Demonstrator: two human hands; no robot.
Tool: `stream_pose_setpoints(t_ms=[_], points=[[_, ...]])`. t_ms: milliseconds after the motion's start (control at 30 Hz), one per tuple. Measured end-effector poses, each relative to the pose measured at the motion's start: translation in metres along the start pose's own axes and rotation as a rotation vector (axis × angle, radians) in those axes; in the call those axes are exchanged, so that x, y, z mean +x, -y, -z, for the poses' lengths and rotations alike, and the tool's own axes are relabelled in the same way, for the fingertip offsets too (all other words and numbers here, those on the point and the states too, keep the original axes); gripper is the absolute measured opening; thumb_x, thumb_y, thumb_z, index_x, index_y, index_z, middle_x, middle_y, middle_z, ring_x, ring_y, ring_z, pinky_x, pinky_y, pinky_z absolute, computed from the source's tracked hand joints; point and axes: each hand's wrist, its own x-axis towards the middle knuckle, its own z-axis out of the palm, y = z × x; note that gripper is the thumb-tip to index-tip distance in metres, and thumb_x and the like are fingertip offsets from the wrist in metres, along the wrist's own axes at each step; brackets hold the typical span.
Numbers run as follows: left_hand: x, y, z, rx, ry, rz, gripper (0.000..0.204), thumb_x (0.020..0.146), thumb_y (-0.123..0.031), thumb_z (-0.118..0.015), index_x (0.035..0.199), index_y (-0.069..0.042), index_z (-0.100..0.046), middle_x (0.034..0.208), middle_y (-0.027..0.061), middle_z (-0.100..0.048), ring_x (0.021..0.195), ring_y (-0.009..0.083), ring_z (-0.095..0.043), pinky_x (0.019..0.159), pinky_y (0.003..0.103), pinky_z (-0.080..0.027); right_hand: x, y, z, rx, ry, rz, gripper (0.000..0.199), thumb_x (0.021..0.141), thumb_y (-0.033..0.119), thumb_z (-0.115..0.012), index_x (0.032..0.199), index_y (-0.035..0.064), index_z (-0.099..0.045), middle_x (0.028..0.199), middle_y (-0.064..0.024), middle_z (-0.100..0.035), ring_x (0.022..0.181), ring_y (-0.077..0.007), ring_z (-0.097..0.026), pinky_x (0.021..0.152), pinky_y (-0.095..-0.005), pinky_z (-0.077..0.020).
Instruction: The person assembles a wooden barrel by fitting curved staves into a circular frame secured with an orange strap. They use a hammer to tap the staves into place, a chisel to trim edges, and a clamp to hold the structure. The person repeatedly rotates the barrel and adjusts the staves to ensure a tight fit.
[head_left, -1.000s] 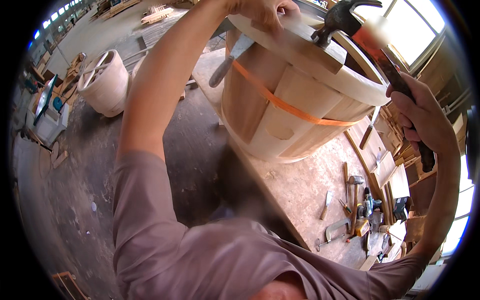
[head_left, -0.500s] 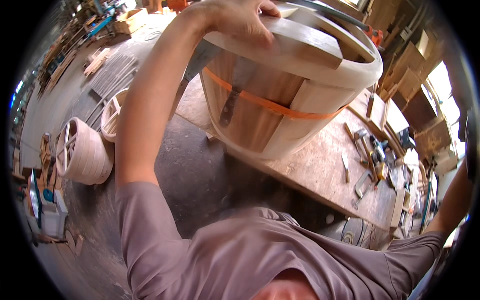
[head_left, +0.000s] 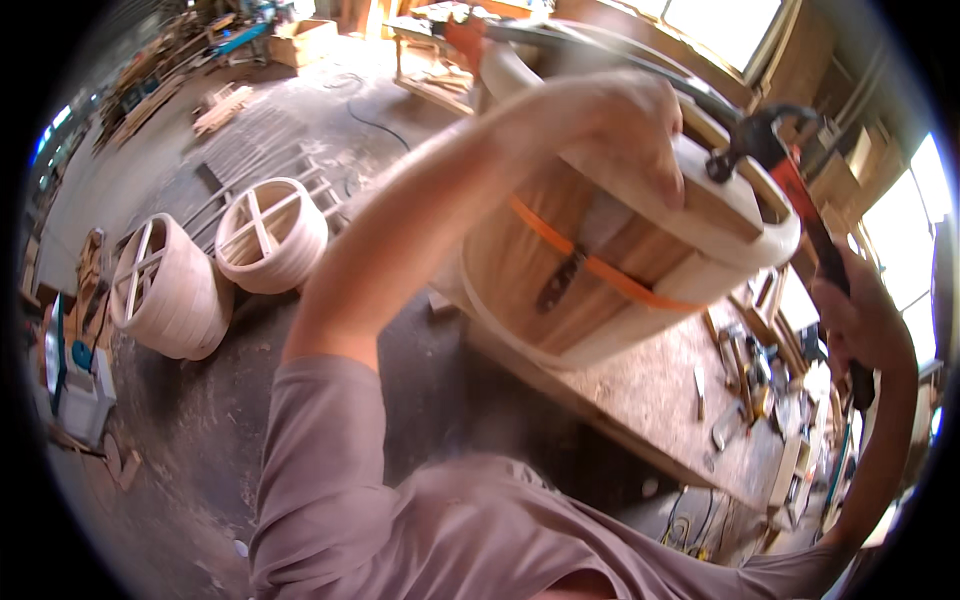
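Observation:
My left hand, slightly blurred, is closed over a thick wooden block lying on the rim of a large wooden tub. Its fingertips are partly hidden. My right hand is wrapped around the dark handle of a claw hammer. The hammer's head is raised at the block's right end; whether it touches cannot be made out. An orange strap circles the tub, with a dark strip hanging at it. Across the tub's top runs a long bar clamp with orange ends.
The tub stands on a wooden workbench. Hand tools, among them a narrow-bladed knife-like tool, lie along the bench's right side. Two smaller wooden tubs with crossed slats stand on the floor at left. A cable lies farther back.
The hammer and my right hand have come into view beside the block. My left hand has shifted toward the right in the picture, still on the block. The whole view has moved.

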Motion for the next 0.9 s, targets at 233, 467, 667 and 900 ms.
stream_pose_setpoints(t_ms=[233, 467, 667, 900], points=[[-0.003, 0.053, 0.012, -0.003, -0.008, -0.016, 0.085, 0.053, -0.045, -0.095, 0.120, 0.004, -0.073, 0.114, 0.0162, -0.074, 0.104, 0.0270, -0.070, 0.094, 0.034, -0.054, -0.009, -0.009, 0.023, 0.244, -0.171, 0.056, 0.036, 0.097, 0.016, -0.060, 0.128, 0.0021, -0.052, 0.064, 0.0016, -0.049, 0.039, -0.0055, -0.043, 0.035, -0.0231, -0.0333], [-0.006, 0.098, 0.032, -0.069, 0.037, -0.156, 0.079, 0.057, -0.041, -0.098, 0.119, 0.003, -0.074, 0.113, 0.0153, -0.075, 0.100, 0.0247, -0.071, 0.091, 0.034, -0.055, 0.008, 0.053, -0.005, 0.097, -0.505, 0.131, 0.032, 0.104, 0.026, -0.060, 0.125, 0.0030, -0.056, 0.066, 0.0014, -0.051, 0.043, -0.0069, -0.046, 0.038, -0.0248, -0.0408], [-0.008, 0.109, 0.059, -0.087, 0.196, -0.254, 0.070, 0.059, -0.038, -0.094, 0.110, 0.005, -0.074, 0.107, 0.0174, -0.075, 0.095, 0.0278, -0.072, 0.085, 0.037, -0.056, -0.012, 0.099, -0.037, 0.200, -0.060, -0.140, 0.031, 0.101, 0.007, -0.058, 0.131, 0.0043, -0.048, 0.068, 0.0032, -0.045, 0.047, -0.0043, -0.042, 0.040, -0.0225, -0.0355], [-0.049, 0.095, 0.111, 0.096, 0.287, -0.007, 0.042, 0.069, -0.034, -0.081, 0.105, -0.015, -0.082, 0.091, 0.0088, -0.077, 0.081, 0.0223, -0.073, 0.059, 0.042, -0.061, -0.024, 0.120, -0.029, 0.033, -0.271, -0.270, 0.041, 0.106, 0.024, -0.059, 0.140, 0.0051, -0.050, 0.069, 0.0022, -0.047, 0.044, -0.0036, -0.039, 0.037, -0.0208, -0.0327]])
